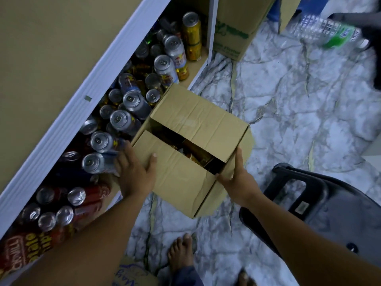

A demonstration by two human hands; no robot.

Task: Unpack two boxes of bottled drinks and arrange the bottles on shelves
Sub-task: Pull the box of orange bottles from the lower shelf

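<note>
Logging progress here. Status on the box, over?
Left hand flat on box. Right hand grips its edge. Flaps part open, bottles inside. Cans crowd the shelf.
</note>
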